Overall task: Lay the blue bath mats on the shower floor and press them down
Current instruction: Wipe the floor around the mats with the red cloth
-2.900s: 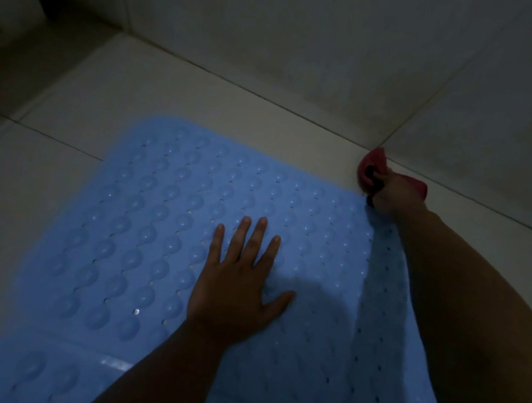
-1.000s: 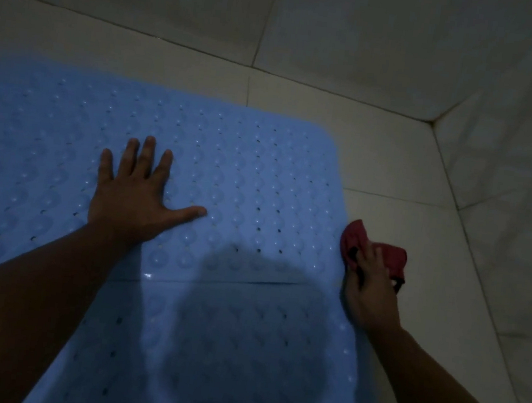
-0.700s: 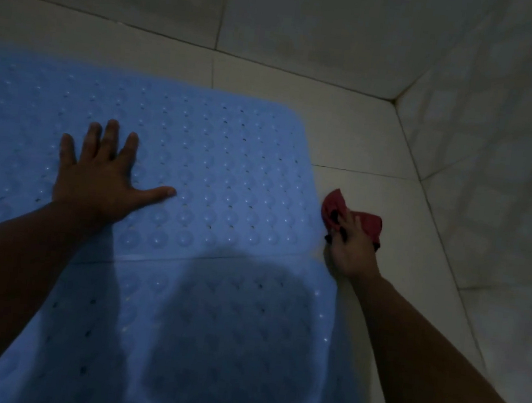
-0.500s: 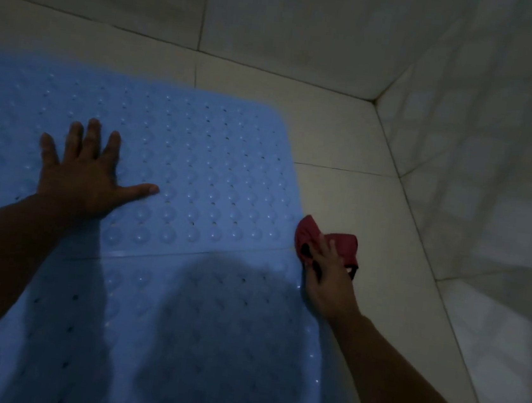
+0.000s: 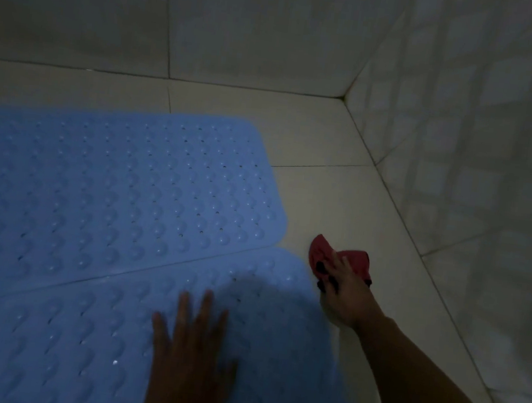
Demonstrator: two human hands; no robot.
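Observation:
Two blue bath mats with raised bumps and small holes lie side by side on the pale tiled shower floor (image 5: 325, 135). The far mat (image 5: 120, 191) meets the near mat (image 5: 53, 342) along a slanted seam. My left hand (image 5: 190, 358) lies flat with fingers spread on the near mat, a little blurred. My right hand (image 5: 343, 296) rests at the near mat's right corner and holds a red cloth (image 5: 341, 256) against the floor tile.
Tiled walls stand behind and to the right, meeting in a corner (image 5: 346, 97). A strip of bare floor tile runs between the mats and both walls. The light is dim and a shadow falls over the near mat.
My left hand has left the far mat and come down onto the near mat, closer to me and to the right. My right hand with the red cloth stays at the mat's right edge.

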